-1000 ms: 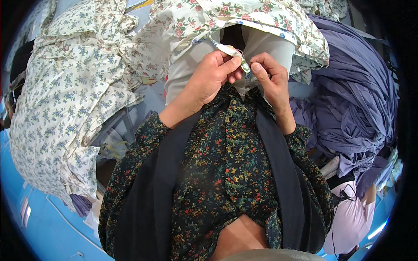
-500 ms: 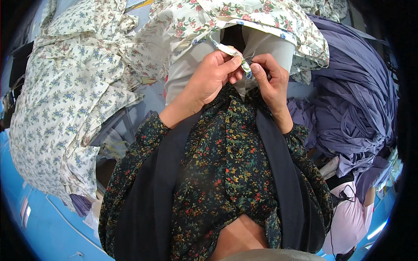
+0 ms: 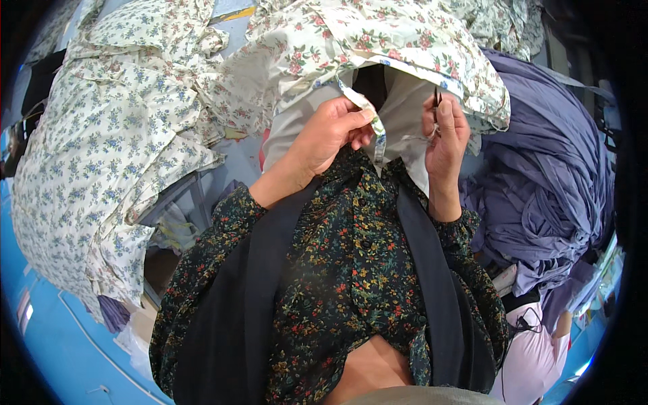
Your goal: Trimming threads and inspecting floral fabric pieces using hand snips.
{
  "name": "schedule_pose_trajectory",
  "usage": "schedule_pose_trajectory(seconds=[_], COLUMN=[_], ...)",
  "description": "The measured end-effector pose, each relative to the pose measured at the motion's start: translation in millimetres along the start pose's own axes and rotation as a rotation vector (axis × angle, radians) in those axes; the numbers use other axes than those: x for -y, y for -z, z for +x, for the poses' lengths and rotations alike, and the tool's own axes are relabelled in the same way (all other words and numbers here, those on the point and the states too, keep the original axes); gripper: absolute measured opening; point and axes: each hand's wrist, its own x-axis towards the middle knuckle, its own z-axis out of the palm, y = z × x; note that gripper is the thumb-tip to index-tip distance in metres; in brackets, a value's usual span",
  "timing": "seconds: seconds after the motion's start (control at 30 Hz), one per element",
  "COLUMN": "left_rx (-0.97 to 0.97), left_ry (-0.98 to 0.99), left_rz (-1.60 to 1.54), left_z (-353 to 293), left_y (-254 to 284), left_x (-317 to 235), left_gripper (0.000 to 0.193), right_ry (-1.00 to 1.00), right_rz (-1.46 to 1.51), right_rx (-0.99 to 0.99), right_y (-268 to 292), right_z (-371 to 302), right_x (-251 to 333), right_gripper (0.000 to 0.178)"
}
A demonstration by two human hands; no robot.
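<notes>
I have a gap between my left hand [image 3: 332, 132] and right hand [image 3: 448, 138], edged by the hanging strip [image 3: 379, 136]; draped floral cloth [image 3: 388, 42] blocks me ahead, heaped purple fabric [image 3: 547, 158] rightward.

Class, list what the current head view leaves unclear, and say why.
- Dark tool: head view, lower part hidden by the right hand, so its kind is unclear.
- Cloth strip: head view, pinched part covered by the left hand.
- Flowered cloth: head view, far end cut off by the top edge.

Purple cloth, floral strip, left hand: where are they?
Purple cloth [image 3: 543, 162]: head view, on its middle folds.
Floral strip [image 3: 379, 129]: head view, on its hanging part.
Left hand [image 3: 332, 130]: head view, on its middle.
</notes>
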Motion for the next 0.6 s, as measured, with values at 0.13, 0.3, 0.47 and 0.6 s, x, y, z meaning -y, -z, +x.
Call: schedule_pose_trajectory(seconds=[0.13, 0.3, 0.47, 0.6], left_rx=[-0.105, -0.466, -0.550, -0.523], left_ry=[-0.291, -0.759, -1.040, -1.377], left_rz=[-0.014, 1.036, 1.500, 1.018], left_z=[-13, -30, 50, 107], left_y=[32, 64, 91, 10], left_x=[-43, -55, -43, -89], left_gripper=[0.018, 0.064, 0.112, 0.103], right_ry=[0.376, 0.497, 0.258, -0.084], right_rz=[-0.974, -1.058, 0.358, 0.922], right_rx=[-0.021, -0.107, 0.161, 0.672], right_y=[-4, 17, -36, -119], right_z=[26, 81, 118, 86], right_x=[27, 13, 93, 157], right_gripper=[0.041, 0.026, 0.027, 0.037])
